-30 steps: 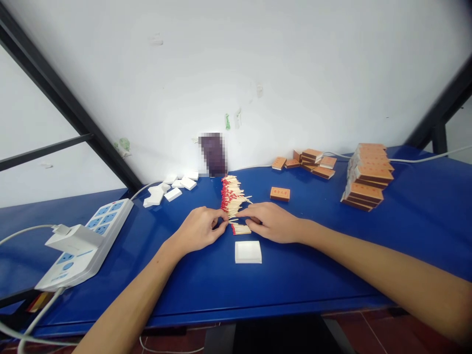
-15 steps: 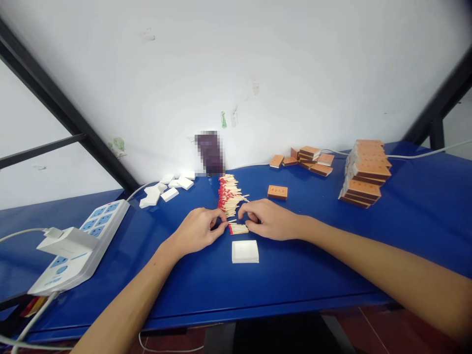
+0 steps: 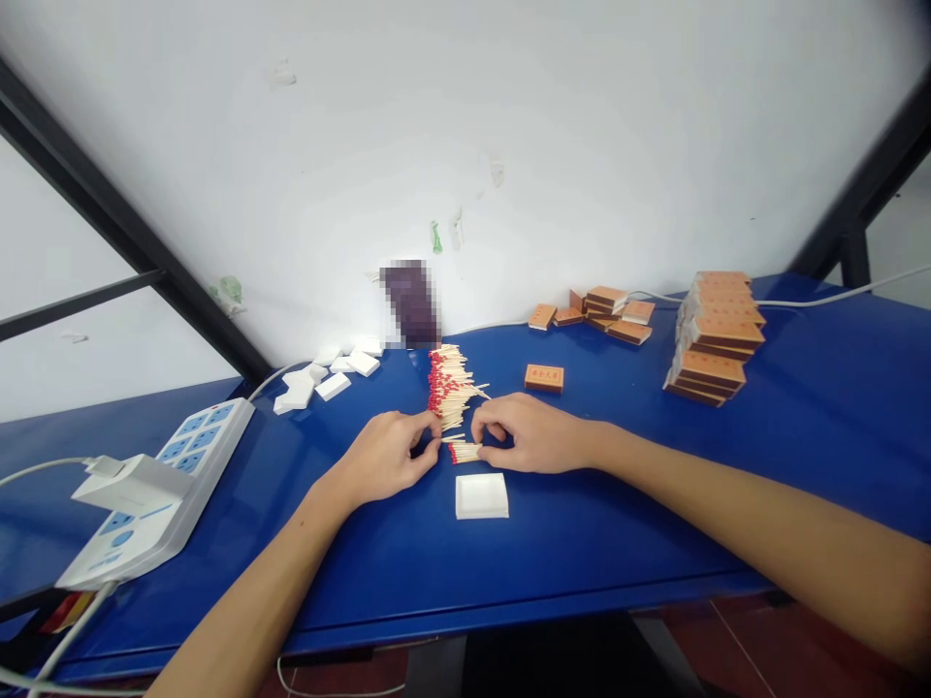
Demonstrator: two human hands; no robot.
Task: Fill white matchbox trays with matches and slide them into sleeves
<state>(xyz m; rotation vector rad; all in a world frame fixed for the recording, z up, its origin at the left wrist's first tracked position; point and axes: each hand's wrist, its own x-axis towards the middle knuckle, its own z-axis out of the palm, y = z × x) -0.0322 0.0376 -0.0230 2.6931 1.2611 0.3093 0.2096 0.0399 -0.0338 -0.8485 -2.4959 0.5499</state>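
Observation:
A small row of red-headed matches (image 3: pixel 465 453) lies on the blue table between my two hands. My left hand (image 3: pixel 389 451) is at its left, with thumb and forefinger closed at the head end of a single match (image 3: pixel 454 439). To the right is my right hand (image 3: pixel 534 434), its fingers curled and its thumb touching the plain wooden ends of the row. A gap shows between that thumb and forefinger. Just behind rises a long heap of matches (image 3: pixel 451 383), heads to the left. In front of the row lies a white matchbox tray (image 3: pixel 482 496), open side up.
One orange matchbox cover (image 3: pixel 544 378) lies behind my right hand. More matchboxes (image 3: pixel 611 312) are scattered by the wall, with a tall stack (image 3: pixel 717 339) at the right. White trays (image 3: pixel 327 378) lie back left. A power strip (image 3: pixel 171 490) with a plugged charger stands at the left.
My left fingers have drawn slightly left, away from the small row's heads. My right thumb has moved in a little against the wooden ends. The camera view has shifted slightly.

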